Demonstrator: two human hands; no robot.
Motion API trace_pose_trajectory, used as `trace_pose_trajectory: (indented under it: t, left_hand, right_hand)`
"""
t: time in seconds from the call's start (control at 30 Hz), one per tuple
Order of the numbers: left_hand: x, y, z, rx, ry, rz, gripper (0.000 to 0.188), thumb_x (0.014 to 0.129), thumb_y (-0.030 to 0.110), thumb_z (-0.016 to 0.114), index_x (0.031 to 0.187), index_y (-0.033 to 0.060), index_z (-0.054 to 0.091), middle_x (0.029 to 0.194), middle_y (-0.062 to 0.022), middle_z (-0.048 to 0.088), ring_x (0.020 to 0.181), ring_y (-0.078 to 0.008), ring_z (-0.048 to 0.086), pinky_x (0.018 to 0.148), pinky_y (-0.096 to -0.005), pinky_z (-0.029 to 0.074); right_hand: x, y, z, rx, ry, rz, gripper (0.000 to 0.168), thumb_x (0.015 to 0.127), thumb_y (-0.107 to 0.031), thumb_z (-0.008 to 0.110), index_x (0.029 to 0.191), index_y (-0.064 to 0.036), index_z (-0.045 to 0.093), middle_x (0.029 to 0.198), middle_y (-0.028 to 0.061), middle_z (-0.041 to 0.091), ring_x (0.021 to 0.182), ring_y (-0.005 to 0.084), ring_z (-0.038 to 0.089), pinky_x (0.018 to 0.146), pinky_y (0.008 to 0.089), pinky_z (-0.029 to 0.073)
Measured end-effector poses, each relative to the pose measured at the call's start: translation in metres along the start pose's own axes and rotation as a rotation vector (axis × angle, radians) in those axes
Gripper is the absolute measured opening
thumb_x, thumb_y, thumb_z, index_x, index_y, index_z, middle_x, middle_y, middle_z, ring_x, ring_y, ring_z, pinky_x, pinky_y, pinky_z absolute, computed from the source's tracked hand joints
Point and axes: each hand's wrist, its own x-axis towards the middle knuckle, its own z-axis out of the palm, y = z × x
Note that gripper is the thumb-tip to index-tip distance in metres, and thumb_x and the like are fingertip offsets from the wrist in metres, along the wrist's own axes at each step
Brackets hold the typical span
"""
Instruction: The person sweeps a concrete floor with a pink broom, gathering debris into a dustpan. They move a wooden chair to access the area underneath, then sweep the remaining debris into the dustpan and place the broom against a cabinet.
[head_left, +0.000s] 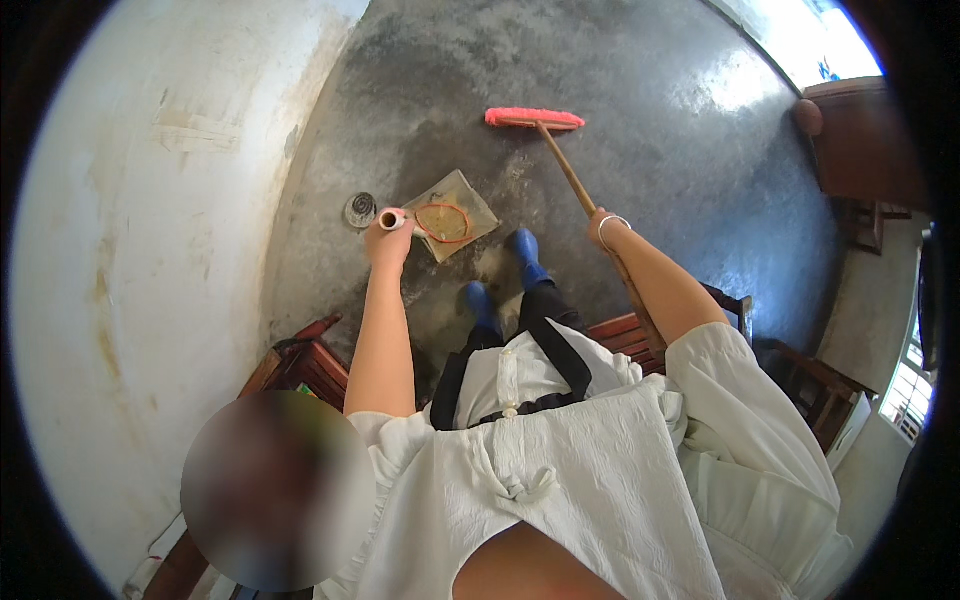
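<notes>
My right hand grips the wooden handle of a push broom, and the pink bristle head rests on the floor ahead of me. The handle's rear part runs back under my right forearm. My left hand is closed around a pale, hollow tube-like handle, seen end-on. Beneath and beside that hand lies a dirty, pale dustpan-like container with an orange-red loop in it; whether the handle joins it is hard to tell. A round dish with a dark coil sits left of it.
My blue boots stand on the grey concrete floor, which looks shiny in places. A stained white wall runs along the left. Reddish wooden furniture is behind me on both sides. A brown cabinet stands far right.
</notes>
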Motion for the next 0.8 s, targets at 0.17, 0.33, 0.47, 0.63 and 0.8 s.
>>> trace_pose_trajectory:
  t: [0.17, 0.33, 0.47, 0.63, 0.8]
  left_hand:
    - [0.004, 0.036, 0.015, -0.014, -0.128, -0.067, 0.020, 0.066, 0.014, 0.062, 0.084, 0.0065, 0.058, 0.079, -0.0075, 0.061, 0.072, -0.0181, 0.058, 0.065, -0.0315, 0.044]
    - [0.017, 0.033, 0.028, 0.091, -0.153, 0.042, 0.030, 0.067, 0.021, 0.060, 0.093, 0.0068, 0.056, 0.088, -0.0140, 0.061, 0.082, -0.0305, 0.058, 0.069, -0.0375, 0.045]
    - [0.020, 0.033, 0.028, 0.148, -0.112, 0.089, 0.029, 0.067, 0.020, 0.060, 0.093, 0.0076, 0.056, 0.089, -0.0141, 0.061, 0.084, -0.0308, 0.057, 0.070, -0.0379, 0.044]
    - [0.017, 0.030, 0.025, 0.168, -0.148, 0.120, 0.027, 0.067, 0.018, 0.060, 0.091, 0.0075, 0.056, 0.087, -0.0143, 0.060, 0.084, -0.0317, 0.057, 0.069, -0.0383, 0.044]
    - [0.012, 0.027, 0.024, 0.155, -0.162, 0.099, 0.024, 0.067, 0.018, 0.060, 0.088, 0.0065, 0.055, 0.086, -0.0150, 0.060, 0.083, -0.0321, 0.057, 0.068, -0.0385, 0.044]
  right_hand:
    - [-0.042, 0.017, 0.025, -0.259, -0.063, -0.173, 0.044, 0.074, -0.008, 0.050, 0.114, 0.001, 0.035, 0.094, 0.0252, 0.057, 0.081, 0.0375, 0.060, 0.060, 0.0426, 0.051]
    - [-0.109, 0.023, 0.037, 0.166, -0.342, -0.330, 0.043, 0.071, -0.007, 0.049, 0.111, 0.001, 0.035, 0.072, 0.0181, 0.057, 0.053, 0.0270, 0.059, 0.041, 0.0369, 0.046]
    - [-0.180, 0.023, 0.010, 0.261, -0.341, -0.307, 0.045, 0.073, -0.010, 0.047, 0.115, 0.001, 0.034, 0.079, 0.0215, 0.058, 0.064, 0.0313, 0.061, 0.051, 0.0413, 0.048]
    - [-0.143, 0.080, 0.019, 0.410, -0.139, -0.154, 0.047, 0.072, -0.004, 0.048, 0.116, 0.000, 0.033, 0.062, 0.0127, 0.051, 0.041, 0.0189, 0.051, 0.033, 0.0307, 0.042]
    - [-0.093, 0.127, 0.013, 0.501, -0.103, -0.006, 0.039, 0.073, -0.011, 0.050, 0.107, 0.004, 0.039, 0.062, 0.0142, 0.054, 0.053, 0.0222, 0.057, 0.046, 0.0375, 0.046]
